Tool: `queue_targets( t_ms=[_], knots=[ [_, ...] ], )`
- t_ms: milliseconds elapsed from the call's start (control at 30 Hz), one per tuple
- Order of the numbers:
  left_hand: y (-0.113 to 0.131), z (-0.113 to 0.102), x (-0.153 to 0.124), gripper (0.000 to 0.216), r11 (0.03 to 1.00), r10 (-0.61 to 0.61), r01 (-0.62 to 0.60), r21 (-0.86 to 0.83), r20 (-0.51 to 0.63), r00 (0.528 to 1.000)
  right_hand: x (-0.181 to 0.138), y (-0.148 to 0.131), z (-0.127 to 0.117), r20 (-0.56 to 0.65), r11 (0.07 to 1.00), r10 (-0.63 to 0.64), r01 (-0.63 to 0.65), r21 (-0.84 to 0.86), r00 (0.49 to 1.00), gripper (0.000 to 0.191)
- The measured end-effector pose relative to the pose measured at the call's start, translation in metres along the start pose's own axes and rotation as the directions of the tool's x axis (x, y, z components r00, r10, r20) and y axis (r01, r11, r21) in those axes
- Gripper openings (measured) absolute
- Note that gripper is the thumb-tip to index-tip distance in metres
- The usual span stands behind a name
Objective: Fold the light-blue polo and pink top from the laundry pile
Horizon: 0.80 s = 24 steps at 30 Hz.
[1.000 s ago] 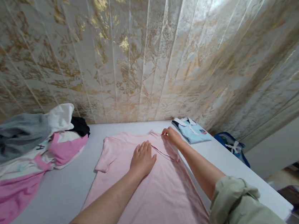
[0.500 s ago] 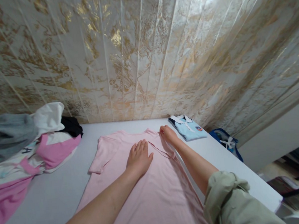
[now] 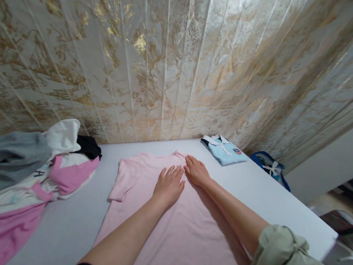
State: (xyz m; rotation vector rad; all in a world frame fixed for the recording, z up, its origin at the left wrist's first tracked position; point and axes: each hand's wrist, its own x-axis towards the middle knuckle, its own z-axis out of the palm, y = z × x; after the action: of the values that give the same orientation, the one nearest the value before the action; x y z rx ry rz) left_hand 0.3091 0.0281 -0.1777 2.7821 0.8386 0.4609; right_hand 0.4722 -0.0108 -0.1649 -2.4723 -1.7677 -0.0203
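A person's left hand lies flat, fingers slightly spread, on a pink short-sleeved garment laid out on a white worktop, lower center of the head view. The right hand, flattened with fingers extended, rests just beside it. A folded light-blue garment sits right of center; rumpled clothes lie at left.

Head view, forward and down

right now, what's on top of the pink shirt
The left hand and right hand rest palm down on the upper part of the pink shirt; the forearms extend over it. The cloth directly under the hands is covered and cannot be seen.
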Motion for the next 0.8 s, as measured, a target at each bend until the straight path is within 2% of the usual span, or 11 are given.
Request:
queue_targets(
  t_ms=[200,333,400,433,500,533,600,700,800],
  knots=[
    [0.004,-0.006,-0.003,0.053,0.999,-0.014,0.016,-0.034,0.058,0.998,0.000,0.002,-0.004,0.082,1.000,0.012,-0.011,-0.020,0.997,0.060],
    [-0.005,-0.027,-0.003,0.053,0.997,0.016,-0.004,-0.074,0.167,0.986,0.000,0.002,-0.001,0.077,0.999,0.011,-0.008,-0.039,0.997,0.061],
    [-0.022,-0.043,-0.005,0.049,0.999,-0.037,0.042,-0.034,0.121,0.992,-0.001,0.001,0.001,0.063,1.000,0.010,-0.009,-0.026,0.998,0.061],
    [-0.032,-0.051,-0.008,0.047,0.995,-0.095,0.094,0.011,0.057,0.994,-0.001,0.000,0.002,0.052,1.000,0.006,-0.005,-0.010,0.999,0.060],
    [-0.057,-0.064,-0.016,0.043,0.970,-0.224,0.230,0.085,-0.070,0.972,-0.002,0.001,0.002,0.013,0.999,-0.016,0.016,0.039,1.000,0.059],
    [-0.069,-0.067,-0.022,0.042,0.957,-0.261,0.270,0.109,-0.094,0.961,-0.002,0.002,0.001,-0.024,0.997,-0.029,0.031,0.070,0.999,0.057],
    [-0.089,-0.067,-0.034,0.043,0.947,-0.281,0.289,0.142,-0.072,0.957,0.000,0.010,-0.003,-0.137,0.990,-0.019,0.038,0.138,0.990,0.054],
    [-0.105,-0.057,-0.045,0.055,0.945,-0.270,0.271,0.182,-0.035,0.962,0.003,0.029,-0.016,-0.311,0.973,0.096,-0.024,0.228,0.946,0.051],
    [-0.108,-0.049,-0.046,0.062,0.939,-0.281,0.276,0.203,-0.006,0.960,0.001,0.040,-0.024,-0.337,0.966,0.143,-0.058,0.251,0.931,0.050]
  ],
)
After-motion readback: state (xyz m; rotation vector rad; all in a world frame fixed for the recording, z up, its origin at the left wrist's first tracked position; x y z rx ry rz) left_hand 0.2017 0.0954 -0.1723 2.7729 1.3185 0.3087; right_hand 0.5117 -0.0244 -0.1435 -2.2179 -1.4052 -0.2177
